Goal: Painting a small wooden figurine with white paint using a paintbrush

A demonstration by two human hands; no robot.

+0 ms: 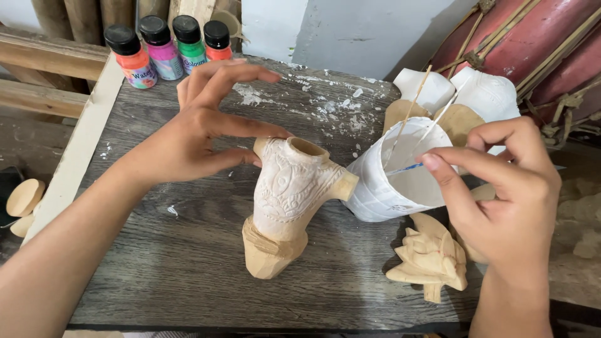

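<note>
Hands work over a grey wood-grain bench (188,263) w/ white paint splatters near its far edge. Left hand (200,125) is spread wide, fingers fanned; thumb and lower fingers touch the upper part of a carved wooden torso (288,200) at approx the bench middle, upper fingers raised clear of it. Torso stands upright, slightly tilted, hollow neck opening at top, short arm stub pointing right; chest and shoulder look whitish w/ relief carving, base is bare wood.

Right hand (507,200) is closed in a pinch on a thin brush (407,168), blue handle showing between thumb and forefinger, tip reaching into a white cut-off container (382,194) just right of the torso, touching or nearly touching the arm stub. 2 thin sticks (416,103) lean out of the container.

Below the right hand lies a carved wooden leaf-like piece (432,256), unpainted, at the bench's right edge. Behind the container: 2 white-coated pieces (488,94) w/ bare wood parts beside them.

4 small paint bottles (169,47) w/ black caps stand in a row at the far left corner: orange, pink, green, red-orange. Red drum (532,37) w/ cord lacing sits at top right. Round wooden bits (25,197) lie off the bench at left.
</note>
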